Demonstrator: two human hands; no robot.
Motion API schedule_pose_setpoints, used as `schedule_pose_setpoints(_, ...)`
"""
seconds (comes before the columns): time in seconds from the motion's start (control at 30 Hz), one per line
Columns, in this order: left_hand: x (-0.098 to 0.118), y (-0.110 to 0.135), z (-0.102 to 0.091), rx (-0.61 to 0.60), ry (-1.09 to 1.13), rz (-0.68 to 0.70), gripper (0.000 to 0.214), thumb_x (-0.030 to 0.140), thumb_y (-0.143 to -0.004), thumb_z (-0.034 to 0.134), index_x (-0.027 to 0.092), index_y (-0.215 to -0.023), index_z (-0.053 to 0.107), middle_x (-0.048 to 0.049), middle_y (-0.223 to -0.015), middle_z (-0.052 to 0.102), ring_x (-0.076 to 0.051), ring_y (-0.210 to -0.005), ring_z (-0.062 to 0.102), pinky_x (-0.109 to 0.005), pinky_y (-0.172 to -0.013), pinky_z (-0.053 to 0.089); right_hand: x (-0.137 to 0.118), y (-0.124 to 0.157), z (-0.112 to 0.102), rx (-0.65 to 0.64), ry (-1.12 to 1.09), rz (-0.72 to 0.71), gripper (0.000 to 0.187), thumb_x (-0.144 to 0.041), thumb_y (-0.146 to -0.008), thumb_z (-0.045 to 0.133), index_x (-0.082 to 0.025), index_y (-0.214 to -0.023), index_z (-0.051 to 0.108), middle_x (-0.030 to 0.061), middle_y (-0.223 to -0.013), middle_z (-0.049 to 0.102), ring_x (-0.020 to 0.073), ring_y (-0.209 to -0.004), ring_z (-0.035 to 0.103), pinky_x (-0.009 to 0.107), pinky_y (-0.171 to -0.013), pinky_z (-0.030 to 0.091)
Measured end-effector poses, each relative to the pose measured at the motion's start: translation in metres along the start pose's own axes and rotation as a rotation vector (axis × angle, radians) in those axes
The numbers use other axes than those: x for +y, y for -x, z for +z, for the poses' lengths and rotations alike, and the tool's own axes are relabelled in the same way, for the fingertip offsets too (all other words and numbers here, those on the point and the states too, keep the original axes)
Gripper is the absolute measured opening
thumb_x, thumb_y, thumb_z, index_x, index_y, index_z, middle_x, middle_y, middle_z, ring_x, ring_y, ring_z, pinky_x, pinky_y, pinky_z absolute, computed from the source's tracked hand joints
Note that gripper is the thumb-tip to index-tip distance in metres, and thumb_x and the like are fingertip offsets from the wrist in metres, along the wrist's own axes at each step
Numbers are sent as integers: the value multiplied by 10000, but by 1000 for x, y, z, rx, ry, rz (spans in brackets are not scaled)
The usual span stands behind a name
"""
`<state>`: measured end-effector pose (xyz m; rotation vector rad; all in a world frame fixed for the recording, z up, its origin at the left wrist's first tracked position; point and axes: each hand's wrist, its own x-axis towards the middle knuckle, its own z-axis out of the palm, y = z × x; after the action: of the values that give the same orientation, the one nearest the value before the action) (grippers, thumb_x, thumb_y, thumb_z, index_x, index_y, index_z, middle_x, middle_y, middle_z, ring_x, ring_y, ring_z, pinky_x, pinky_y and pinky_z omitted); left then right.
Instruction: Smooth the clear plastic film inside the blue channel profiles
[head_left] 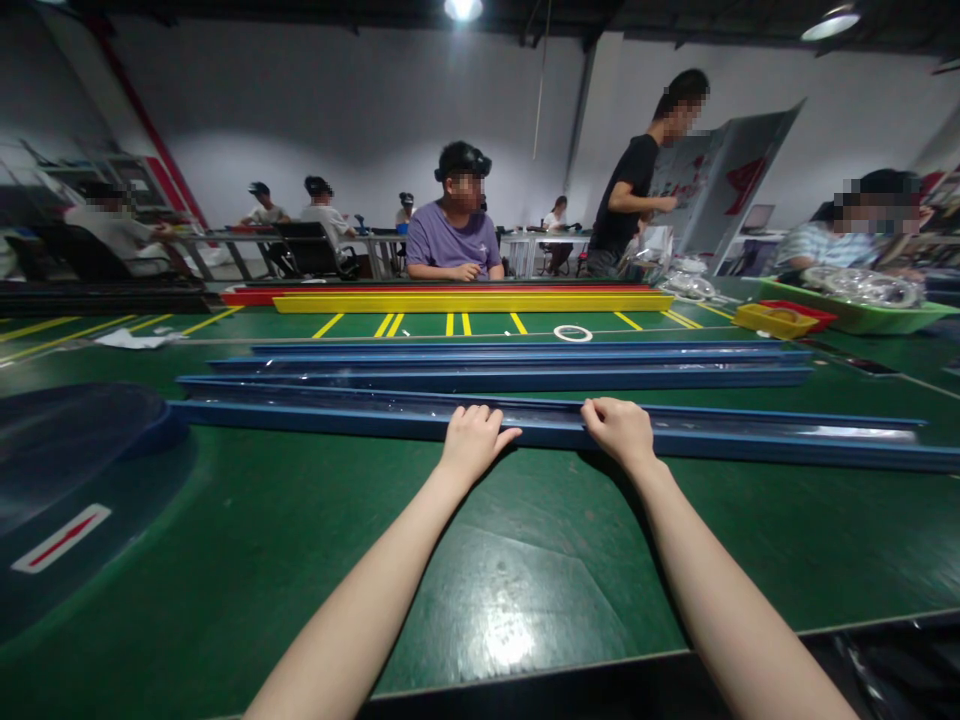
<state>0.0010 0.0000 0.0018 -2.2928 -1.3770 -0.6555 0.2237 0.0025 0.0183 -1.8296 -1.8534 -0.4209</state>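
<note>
A long blue channel (551,437), open at the top, lies across the green table (390,610) in front of me. Its inside looks shiny, with clear film showing toward the right end. My left hand (471,442) has its fingers curled over the near wall left of the middle, the thumb stretched out to the right along it. Further right, my right hand (621,430) is closed over the same channel, fingers bent inside the trough; the fingertips are partly hidden. More blue channels (525,379) lie just behind it, roughly parallel.
A yellow channel (465,303) and a red one (247,298) lie farther back. A white ring (557,335), a yellow tray (772,322) and a green tub (885,320) of clear-wrapped items are behind. At left is a dark translucent round object (75,440). A person in purple (450,240) sits opposite.
</note>
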Motion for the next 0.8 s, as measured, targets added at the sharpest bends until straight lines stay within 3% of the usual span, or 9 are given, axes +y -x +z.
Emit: schedule_pose_setpoints(0.8, 1, 1, -2, -6, -5, -3, 403, 497, -825, 327, 167, -778, 553, -61, -753, 576, -195, -745, 500, -315, -653, 285, 1, 0, 0, -39, 18, -13, 392, -370, -791, 335, -187, -546, 580, 38, -657, 637, 114, -556, 499, 229, -498, 202)
